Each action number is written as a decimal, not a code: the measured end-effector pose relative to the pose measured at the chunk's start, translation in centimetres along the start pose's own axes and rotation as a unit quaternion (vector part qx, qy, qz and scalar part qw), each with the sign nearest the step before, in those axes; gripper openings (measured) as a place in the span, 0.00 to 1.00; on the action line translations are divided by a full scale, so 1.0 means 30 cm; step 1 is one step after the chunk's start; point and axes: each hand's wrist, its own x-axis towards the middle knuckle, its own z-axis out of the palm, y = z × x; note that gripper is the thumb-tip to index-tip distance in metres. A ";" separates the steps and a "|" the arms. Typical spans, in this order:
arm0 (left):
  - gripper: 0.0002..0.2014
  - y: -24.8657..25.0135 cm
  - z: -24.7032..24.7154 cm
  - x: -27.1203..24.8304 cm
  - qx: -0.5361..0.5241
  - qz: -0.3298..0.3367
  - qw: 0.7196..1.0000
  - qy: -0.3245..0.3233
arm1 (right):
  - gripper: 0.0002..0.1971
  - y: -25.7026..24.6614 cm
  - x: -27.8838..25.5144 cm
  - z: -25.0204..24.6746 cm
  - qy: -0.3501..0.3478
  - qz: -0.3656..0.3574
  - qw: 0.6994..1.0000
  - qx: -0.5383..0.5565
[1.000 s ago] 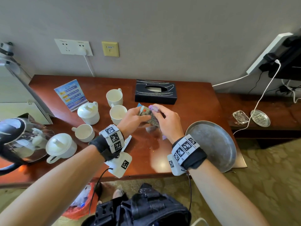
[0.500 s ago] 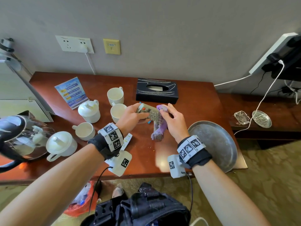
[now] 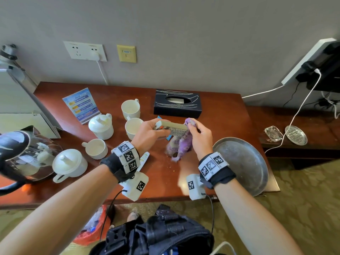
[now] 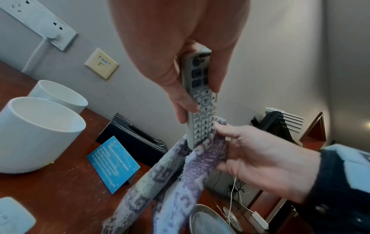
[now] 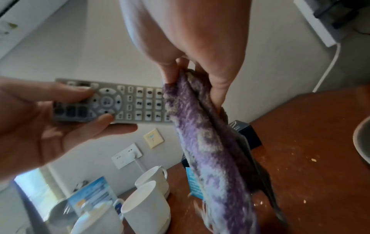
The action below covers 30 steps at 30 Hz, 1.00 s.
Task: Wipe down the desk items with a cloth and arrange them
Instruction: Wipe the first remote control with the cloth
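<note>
- We read digits on the grey remote point(image 5: 128, 102): rows 3 6 9, then 2 5 8, then 1 4 7.
- We make out "DIRECTION OF INTERNET SERVICE" heading the near blue card point(image 4: 113, 164).
- Far-left blue sign point(image 3: 81, 104): print too small to read.

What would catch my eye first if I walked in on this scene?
Above the middle of the reddish-brown wooden desk, the left hand holds a grey push-button remote control while the right hand pinches a purple patterned cloth over its end. White ceramic cups cluster to the left.
</note>
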 end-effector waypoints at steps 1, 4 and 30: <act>0.12 -0.002 0.001 0.000 0.003 0.000 1.000 0.000 | 0.09 -0.001 -0.004 0.000 -0.003 0.001 1.000 0.004; 0.09 -0.012 0.008 0.007 0.022 0.003 1.000 0.008 | 0.10 -0.023 -0.034 0.021 -0.035 -0.006 0.999 -0.002; 0.15 -0.007 -0.002 0.001 0.102 0.029 0.994 -0.017 | 0.12 0.009 0.043 -0.024 0.010 0.140 0.965 0.223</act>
